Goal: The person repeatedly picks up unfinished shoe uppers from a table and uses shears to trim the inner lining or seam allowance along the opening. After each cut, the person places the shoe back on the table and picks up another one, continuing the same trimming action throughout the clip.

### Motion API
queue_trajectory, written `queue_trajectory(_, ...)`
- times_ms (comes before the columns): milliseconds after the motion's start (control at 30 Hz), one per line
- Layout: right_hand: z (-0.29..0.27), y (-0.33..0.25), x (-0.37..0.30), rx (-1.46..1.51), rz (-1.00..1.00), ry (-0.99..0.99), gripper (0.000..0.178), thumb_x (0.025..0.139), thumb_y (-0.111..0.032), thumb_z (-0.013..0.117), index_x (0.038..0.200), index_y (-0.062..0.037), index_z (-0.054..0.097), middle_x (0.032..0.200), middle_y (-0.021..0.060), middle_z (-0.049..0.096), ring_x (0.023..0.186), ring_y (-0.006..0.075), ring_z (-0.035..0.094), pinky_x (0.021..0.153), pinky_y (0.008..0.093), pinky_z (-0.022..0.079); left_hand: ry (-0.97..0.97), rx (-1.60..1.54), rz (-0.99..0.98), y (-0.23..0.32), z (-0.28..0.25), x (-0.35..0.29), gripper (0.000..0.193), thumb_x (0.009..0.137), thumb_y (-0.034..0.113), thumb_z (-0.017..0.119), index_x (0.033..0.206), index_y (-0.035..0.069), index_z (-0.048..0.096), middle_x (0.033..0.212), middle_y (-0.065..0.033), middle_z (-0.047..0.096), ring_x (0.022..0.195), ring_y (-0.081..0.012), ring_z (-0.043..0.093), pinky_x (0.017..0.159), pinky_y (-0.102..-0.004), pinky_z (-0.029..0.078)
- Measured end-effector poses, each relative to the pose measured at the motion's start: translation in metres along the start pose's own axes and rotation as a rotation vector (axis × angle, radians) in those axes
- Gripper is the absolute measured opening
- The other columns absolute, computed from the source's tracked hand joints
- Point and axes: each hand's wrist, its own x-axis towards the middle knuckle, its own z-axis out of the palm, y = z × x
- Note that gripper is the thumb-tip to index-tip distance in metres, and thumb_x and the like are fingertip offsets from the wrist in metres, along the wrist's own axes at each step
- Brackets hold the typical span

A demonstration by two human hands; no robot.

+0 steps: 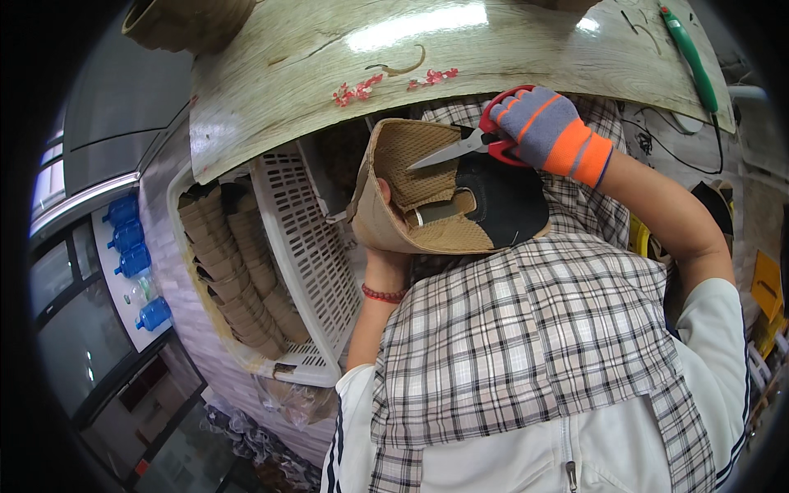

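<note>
A tan boot-shaped shoe upper (403, 164) with a dimpled lining and a black inner section is held over my lap, its opening turned up toward me. My left hand (388, 264) grips it from the left, with fingertips showing along the inner edge. In my right hand (546, 127), which wears a grey and orange glove, are red-handled scissors (448, 154). Their silver blades point left across the inside of the upper. Whether the tips touch the lining, I cannot tell.
A wood-patterned table (288, 99) lies ahead, bearing red-and-white scraps (358, 90), a curled tan trimming (403, 69) and a green-handled corded tool (689, 57). Another tan upper (189, 23) stands far left. Left of me, a white plastic basket (308, 246) holds stacked uppers (238, 296).
</note>
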Motion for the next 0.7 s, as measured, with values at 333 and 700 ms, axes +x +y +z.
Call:
queue_trajectory(333, 0.002, -0.003, 0.007, 0.000, 0.004, -0.004, 0.034, 0.071, -0.020, 0.081, 0.102, -0.0102, 0.069, 0.092, 0.0083, 0.071, 0.090, 0.0288, 0.068, 0.078, 0.0387, 0.056, 0.057, -0.009, -0.070, -0.004, -0.010, -0.002, 0.050, 0.103, 0.037, 0.057, 0.140, 0.004, 0.049, 0.135, -0.0071, 0.057, 0.121, -0.0194, 0.056, 0.101, -0.0354, 0.049)
queue_trajectory(700, -0.012, -0.005, 0.002, 0.125, 0.102, 0.060, 0.025, 0.084, -0.030, 0.074, 0.105, -0.0163, 0.070, 0.091, 0.0062, 0.073, 0.085, 0.0285, 0.070, 0.073, 0.0395, 0.056, 0.032, -0.056, 0.056, 0.017, 0.003, 0.009, 0.053, 0.102, 0.033, 0.057, 0.147, 0.009, 0.042, 0.143, -0.0104, 0.053, 0.129, -0.0261, 0.053, 0.108, -0.0461, 0.048)
